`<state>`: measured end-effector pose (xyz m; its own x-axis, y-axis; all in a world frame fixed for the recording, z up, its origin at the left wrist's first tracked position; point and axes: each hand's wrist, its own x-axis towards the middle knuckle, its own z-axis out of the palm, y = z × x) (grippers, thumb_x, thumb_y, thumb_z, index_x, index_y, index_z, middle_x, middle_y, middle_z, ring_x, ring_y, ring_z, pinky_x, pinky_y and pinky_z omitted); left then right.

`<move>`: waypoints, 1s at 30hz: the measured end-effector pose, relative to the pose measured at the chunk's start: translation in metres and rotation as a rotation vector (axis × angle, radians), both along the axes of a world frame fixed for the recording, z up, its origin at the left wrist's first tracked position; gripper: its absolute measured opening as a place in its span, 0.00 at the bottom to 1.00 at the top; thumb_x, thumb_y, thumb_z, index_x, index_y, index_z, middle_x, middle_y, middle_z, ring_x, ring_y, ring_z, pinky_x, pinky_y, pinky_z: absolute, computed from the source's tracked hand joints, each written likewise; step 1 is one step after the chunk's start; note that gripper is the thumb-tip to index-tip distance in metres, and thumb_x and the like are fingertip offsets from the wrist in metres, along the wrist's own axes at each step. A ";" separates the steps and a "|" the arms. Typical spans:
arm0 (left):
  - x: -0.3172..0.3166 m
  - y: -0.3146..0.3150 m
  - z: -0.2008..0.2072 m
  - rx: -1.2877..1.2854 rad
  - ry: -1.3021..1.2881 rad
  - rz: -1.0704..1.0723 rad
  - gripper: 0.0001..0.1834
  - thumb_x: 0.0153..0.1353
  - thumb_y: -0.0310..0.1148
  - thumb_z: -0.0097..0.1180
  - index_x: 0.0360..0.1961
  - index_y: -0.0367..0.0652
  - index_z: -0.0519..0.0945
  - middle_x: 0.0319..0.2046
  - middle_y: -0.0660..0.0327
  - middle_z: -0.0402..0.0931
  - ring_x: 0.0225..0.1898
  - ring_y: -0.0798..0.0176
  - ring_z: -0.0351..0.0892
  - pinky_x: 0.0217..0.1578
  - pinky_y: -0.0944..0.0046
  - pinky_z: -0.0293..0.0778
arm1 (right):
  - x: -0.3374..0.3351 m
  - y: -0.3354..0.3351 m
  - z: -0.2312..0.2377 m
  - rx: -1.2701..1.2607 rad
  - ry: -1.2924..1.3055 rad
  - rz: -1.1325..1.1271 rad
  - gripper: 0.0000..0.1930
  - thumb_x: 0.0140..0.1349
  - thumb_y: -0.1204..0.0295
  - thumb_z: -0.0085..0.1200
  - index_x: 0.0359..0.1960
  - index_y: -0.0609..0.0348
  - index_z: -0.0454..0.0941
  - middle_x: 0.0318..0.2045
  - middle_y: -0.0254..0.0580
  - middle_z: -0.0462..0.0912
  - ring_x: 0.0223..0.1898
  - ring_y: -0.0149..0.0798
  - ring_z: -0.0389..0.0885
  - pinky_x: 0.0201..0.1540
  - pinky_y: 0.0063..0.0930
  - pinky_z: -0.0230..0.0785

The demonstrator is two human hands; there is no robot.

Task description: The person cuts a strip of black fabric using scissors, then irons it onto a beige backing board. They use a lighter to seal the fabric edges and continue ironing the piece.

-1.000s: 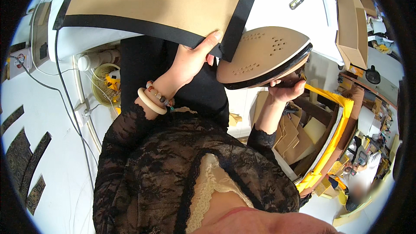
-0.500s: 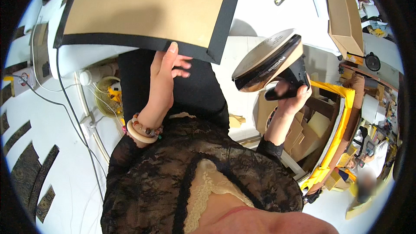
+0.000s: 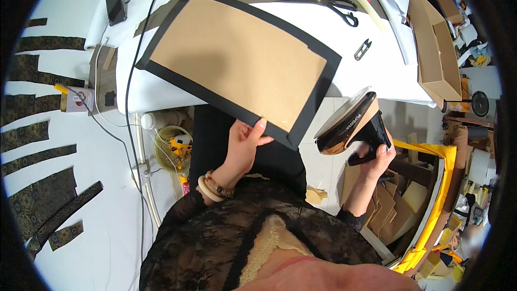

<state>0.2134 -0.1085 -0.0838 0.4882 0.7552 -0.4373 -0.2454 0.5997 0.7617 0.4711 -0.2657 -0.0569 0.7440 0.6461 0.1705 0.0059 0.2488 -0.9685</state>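
Note:
My left hand point(image 3: 245, 143) pinches the near edge of a tan board with a black border point(image 3: 237, 67), thumb on top and fingers beneath. The board lies tilted over the front of the white table, its near corner sticking out past the edge. In my right hand point(image 3: 377, 161) is a black and gold handheld iron point(image 3: 350, 129), gripped by its handle. Its flat plate faces up and toward the table, apart from the board.
Black-handled scissors point(image 3: 336, 6) and small thread snips point(image 3: 362, 49) lie on the white table point(image 3: 385, 78). A phone point(image 3: 114, 1) rests at the far left. An open cardboard box point(image 3: 431, 48) stands right. Below are a yellow-edged bin of cardboard point(image 3: 447, 183) and a basket point(image 3: 164, 159). A black cord point(image 3: 129, 83) crosses the left.
The board has turned clockwise and shows whole, still pinched by my left hand. The iron stays in my right hand, its plate steeper. The view now takes in more of the table.

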 end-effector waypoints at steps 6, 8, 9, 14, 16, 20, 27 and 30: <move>-0.008 0.001 -0.004 0.093 -0.009 -0.113 0.14 0.65 0.29 0.50 0.50 0.37 0.70 0.42 0.59 0.78 0.40 0.67 0.79 0.37 0.66 0.79 | 0.000 -0.003 0.000 -0.009 0.010 -0.056 0.32 0.56 0.55 0.60 0.50 0.76 0.70 0.21 0.40 0.76 0.14 0.27 0.70 0.16 0.20 0.66; -0.009 0.012 0.001 0.152 0.036 -0.182 0.14 0.64 0.28 0.52 0.50 0.36 0.70 0.41 0.60 0.78 0.39 0.68 0.79 0.34 0.70 0.78 | 0.003 -0.005 0.000 -0.003 0.013 -0.058 0.31 0.56 0.56 0.60 0.50 0.75 0.70 0.21 0.40 0.76 0.14 0.27 0.70 0.16 0.20 0.66; -0.011 0.017 0.001 0.175 0.036 -0.188 0.16 0.63 0.27 0.52 0.51 0.36 0.70 0.41 0.60 0.79 0.38 0.70 0.79 0.31 0.73 0.76 | 0.003 -0.007 0.000 -0.002 0.014 -0.060 0.31 0.56 0.57 0.60 0.50 0.75 0.70 0.20 0.40 0.76 0.14 0.27 0.70 0.16 0.20 0.66; -0.019 0.055 -0.001 0.173 0.011 -0.278 0.15 0.63 0.31 0.54 0.49 0.35 0.74 0.37 0.62 0.80 0.33 0.75 0.78 0.28 0.77 0.75 | 0.004 -0.010 0.002 -0.012 -0.012 -0.067 0.31 0.57 0.56 0.59 0.50 0.75 0.70 0.20 0.39 0.76 0.13 0.27 0.70 0.16 0.20 0.65; -0.019 0.058 0.003 0.145 0.032 -0.255 0.14 0.63 0.32 0.55 0.47 0.35 0.74 0.36 0.63 0.80 0.33 0.75 0.78 0.27 0.77 0.75 | 0.004 -0.011 0.002 -0.018 -0.021 -0.064 0.32 0.57 0.55 0.59 0.50 0.76 0.70 0.20 0.39 0.76 0.13 0.27 0.69 0.16 0.20 0.65; -0.032 0.066 -0.011 0.122 0.164 -0.236 0.12 0.63 0.35 0.55 0.42 0.37 0.77 0.33 0.64 0.81 0.31 0.74 0.78 0.27 0.77 0.74 | 0.004 -0.011 0.002 -0.031 -0.032 -0.090 0.34 0.56 0.54 0.59 0.50 0.77 0.70 0.19 0.40 0.76 0.12 0.27 0.69 0.16 0.21 0.65; -0.052 0.064 -0.006 0.103 0.109 -0.029 0.13 0.63 0.34 0.56 0.45 0.38 0.76 0.34 0.67 0.81 0.31 0.76 0.77 0.29 0.77 0.71 | 0.005 -0.011 0.002 -0.021 -0.032 -0.060 0.32 0.56 0.55 0.60 0.50 0.76 0.71 0.20 0.41 0.77 0.12 0.27 0.70 0.15 0.21 0.66; -0.062 0.061 -0.006 0.103 0.112 -0.036 0.12 0.63 0.32 0.55 0.45 0.38 0.76 0.36 0.66 0.81 0.32 0.76 0.78 0.28 0.77 0.70 | 0.004 -0.008 0.005 -0.027 -0.047 -0.050 0.31 0.57 0.56 0.59 0.50 0.75 0.71 0.20 0.40 0.76 0.12 0.27 0.69 0.15 0.21 0.66</move>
<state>0.1517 -0.0474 -0.0903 0.4682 0.7820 -0.4115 -0.1355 0.5237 0.8411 0.4754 -0.2742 -0.0516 0.7672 0.6131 0.1886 0.0629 0.2208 -0.9733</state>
